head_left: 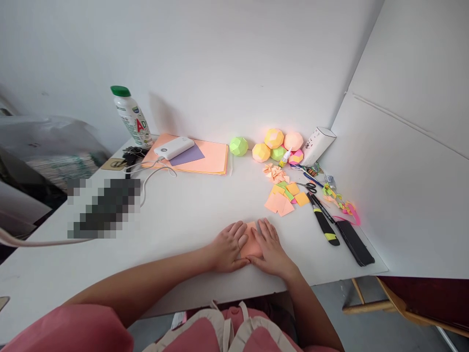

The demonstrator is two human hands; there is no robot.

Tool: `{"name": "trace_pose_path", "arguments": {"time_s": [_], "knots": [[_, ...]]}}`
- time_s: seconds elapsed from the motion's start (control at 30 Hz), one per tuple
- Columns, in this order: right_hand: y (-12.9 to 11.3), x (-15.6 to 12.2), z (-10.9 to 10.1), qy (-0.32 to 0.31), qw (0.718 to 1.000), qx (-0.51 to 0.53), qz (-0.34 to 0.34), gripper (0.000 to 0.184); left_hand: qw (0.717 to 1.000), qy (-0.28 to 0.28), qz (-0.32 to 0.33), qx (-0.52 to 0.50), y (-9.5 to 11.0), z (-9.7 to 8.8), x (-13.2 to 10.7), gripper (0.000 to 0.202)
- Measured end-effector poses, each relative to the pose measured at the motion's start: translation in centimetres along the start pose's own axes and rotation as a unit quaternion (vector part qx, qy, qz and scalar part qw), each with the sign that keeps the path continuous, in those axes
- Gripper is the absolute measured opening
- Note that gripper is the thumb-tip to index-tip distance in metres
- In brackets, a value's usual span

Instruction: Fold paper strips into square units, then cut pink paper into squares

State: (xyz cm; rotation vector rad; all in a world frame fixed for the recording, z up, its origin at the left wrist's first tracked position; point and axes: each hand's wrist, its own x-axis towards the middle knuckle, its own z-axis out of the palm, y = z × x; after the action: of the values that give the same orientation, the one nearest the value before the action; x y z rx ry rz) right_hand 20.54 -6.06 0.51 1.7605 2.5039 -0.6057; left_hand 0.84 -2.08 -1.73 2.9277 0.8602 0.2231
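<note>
A small square of peach paper (252, 243) lies on the white table between my two hands, close to the front edge. My left hand (230, 247) holds its left side, fingers bent and thumb along the bottom edge. On the other side, my right hand (271, 248) rests over the paper's right part, with its index finger and thumb on the sheet and the other fingers reaching past it. The thumbs almost meet at the bottom edge. Part of the sheet is hidden under the fingers.
Beyond my hands are loose paper squares (280, 203), folded pieces (275, 173), scissors (310, 187), a box cutter (325, 226) and a black case (354, 243). Paper balls (274, 139) line the wall. A power bank (175, 147) sits on paper sheets (214, 159) beside a bottle (132, 120).
</note>
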Motion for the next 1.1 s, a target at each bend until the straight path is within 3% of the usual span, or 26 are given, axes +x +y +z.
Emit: {"name": "trace_pose_path", "arguments": {"time_s": [0.33, 0.5, 0.6, 0.7, 0.8, 0.93, 1.1], "knots": [[3.3, -0.9, 0.0, 0.038, 0.991, 0.096, 0.082, 0.068, 1.000, -0.003, 0.005, 0.014, -0.1, 0.2, -0.1, 0.066], [3.6, -1.1, 0.2, 0.052, 0.993, 0.096, 0.052, 0.062, 1.000, 0.004, 0.005, 0.012, -0.1, 0.1, -0.1, 0.064], [3.2, -1.2, 0.0, 0.058, 0.993, 0.101, 0.029, 0.068, 1.000, 0.001, 0.006, 0.009, -0.2, 0.0, -0.1, 0.064], [2.5, -1.1, -0.2, 0.049, 0.991, 0.115, -0.041, 0.073, 1.000, 0.007, 0.006, 0.006, -0.2, 0.3, -0.1, 0.065], [2.0, -0.8, -0.2, 0.043, 0.985, 0.128, -0.110, 0.066, 1.000, 0.020, 0.005, -0.001, -0.3, 0.6, -0.2, 0.067], [2.1, -0.7, 0.0, 0.058, 0.983, 0.139, -0.106, 0.058, 1.000, 0.027, 0.009, -0.001, -0.3, 0.9, -0.2, 0.066], [2.0, -1.0, -0.1, 0.068, 0.984, 0.128, -0.101, 0.059, 1.000, 0.029, 0.009, 0.005, -0.3, 0.9, -0.2, 0.066]]}}
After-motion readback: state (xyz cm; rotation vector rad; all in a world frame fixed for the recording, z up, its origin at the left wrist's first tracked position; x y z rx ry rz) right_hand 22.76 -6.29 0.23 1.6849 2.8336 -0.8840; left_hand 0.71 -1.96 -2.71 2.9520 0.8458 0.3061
